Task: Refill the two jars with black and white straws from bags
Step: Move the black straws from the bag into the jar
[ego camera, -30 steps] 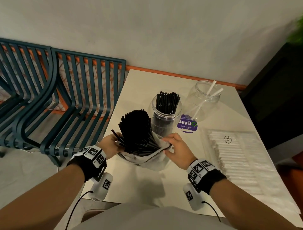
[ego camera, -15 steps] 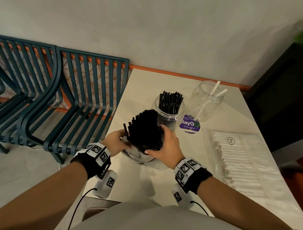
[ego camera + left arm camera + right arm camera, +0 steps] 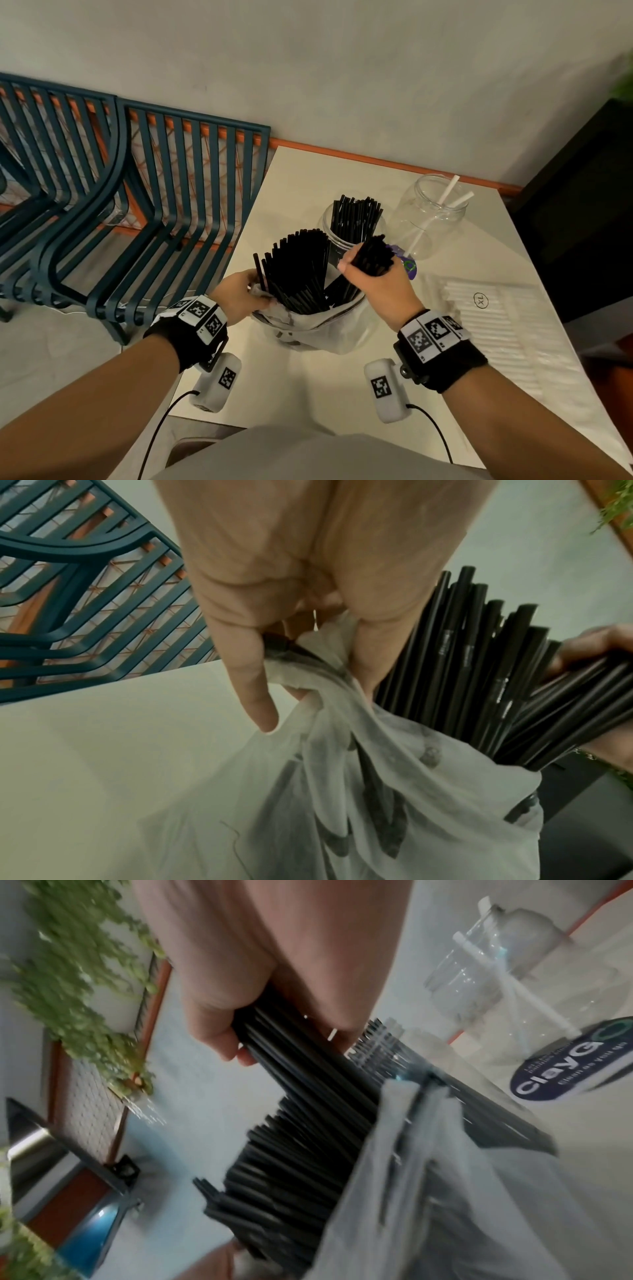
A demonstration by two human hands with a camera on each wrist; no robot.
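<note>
A translucent white plastic bag [image 3: 322, 329] of black straws [image 3: 298, 270] stands near the table's front left. My left hand [image 3: 239, 294] grips the bag's bunched rim [image 3: 308, 674]. My right hand [image 3: 373, 284] grips a bundle of black straws [image 3: 371, 255] and holds it tilted, its lower ends still in the bag. Behind stands a clear jar with black straws [image 3: 352, 222]. To its right a clear jar [image 3: 431, 212] holds two white straws [image 3: 455, 195].
A flat clear bag of white straws [image 3: 496, 329] lies at the table's right. A purple "clayGo" sticker [image 3: 575, 1058] is on the table between the jars. Dark teal slatted chairs [image 3: 137, 205] stand left of the table [image 3: 308, 387]. A wall runs behind.
My right hand has closed on part of the black straws and lifted that bundle up and to the right, away from the rest. My left hand still holds the bag's rim.
</note>
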